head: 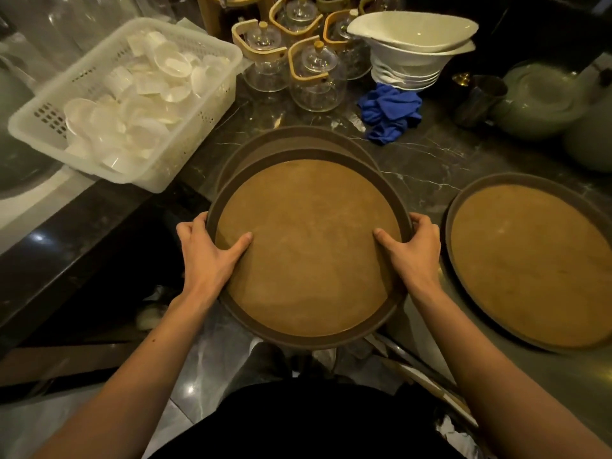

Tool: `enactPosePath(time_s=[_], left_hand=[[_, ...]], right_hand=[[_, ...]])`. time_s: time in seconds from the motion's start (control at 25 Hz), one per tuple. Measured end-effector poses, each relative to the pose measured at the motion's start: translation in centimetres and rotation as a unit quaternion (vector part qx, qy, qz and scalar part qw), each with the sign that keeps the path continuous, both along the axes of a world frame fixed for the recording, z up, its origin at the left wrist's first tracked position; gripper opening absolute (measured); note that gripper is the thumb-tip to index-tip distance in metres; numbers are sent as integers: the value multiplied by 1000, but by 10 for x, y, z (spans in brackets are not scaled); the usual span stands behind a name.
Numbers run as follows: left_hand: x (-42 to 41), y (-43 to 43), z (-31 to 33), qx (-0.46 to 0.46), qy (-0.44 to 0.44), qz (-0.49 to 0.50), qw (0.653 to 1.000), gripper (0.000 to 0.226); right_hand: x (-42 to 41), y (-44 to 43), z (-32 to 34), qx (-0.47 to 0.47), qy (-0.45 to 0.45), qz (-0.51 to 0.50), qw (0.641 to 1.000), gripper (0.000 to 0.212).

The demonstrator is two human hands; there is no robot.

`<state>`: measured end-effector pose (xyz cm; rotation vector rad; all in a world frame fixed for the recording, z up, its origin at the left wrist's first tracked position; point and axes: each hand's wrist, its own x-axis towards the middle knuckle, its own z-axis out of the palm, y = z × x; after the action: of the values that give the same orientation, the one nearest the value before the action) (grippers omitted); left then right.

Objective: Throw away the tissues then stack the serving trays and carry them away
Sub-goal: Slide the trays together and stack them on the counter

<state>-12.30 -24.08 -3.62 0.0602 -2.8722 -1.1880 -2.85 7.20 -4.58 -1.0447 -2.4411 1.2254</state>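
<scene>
Both hands, left hand (207, 251) and right hand (414, 251), grip the near tray (308, 246) by opposite rims, thumbs inside, probably to keep it level above the stack (265, 144) behind. Another tray (530, 260) waits right; no tissues visible.

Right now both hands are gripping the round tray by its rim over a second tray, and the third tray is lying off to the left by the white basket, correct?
Not quite. The head view shows the third tray lying to the right, not by the white basket. The rest holds: the left hand and right hand grip the round tray by its rim over a second tray.
</scene>
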Motion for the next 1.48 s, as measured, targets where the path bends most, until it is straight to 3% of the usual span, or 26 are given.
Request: enactPosePath(time_s=[0.56, 1.48], left_hand=[[-124, 5, -33, -3, -40, -100, 994, 86], [-138, 18, -49, -57, -29, -99, 993, 89]], right_hand=[[-71, -25, -16, -1, -42, -94, 995, 66], [-92, -11, -34, 34, -40, -62, 997, 71]])
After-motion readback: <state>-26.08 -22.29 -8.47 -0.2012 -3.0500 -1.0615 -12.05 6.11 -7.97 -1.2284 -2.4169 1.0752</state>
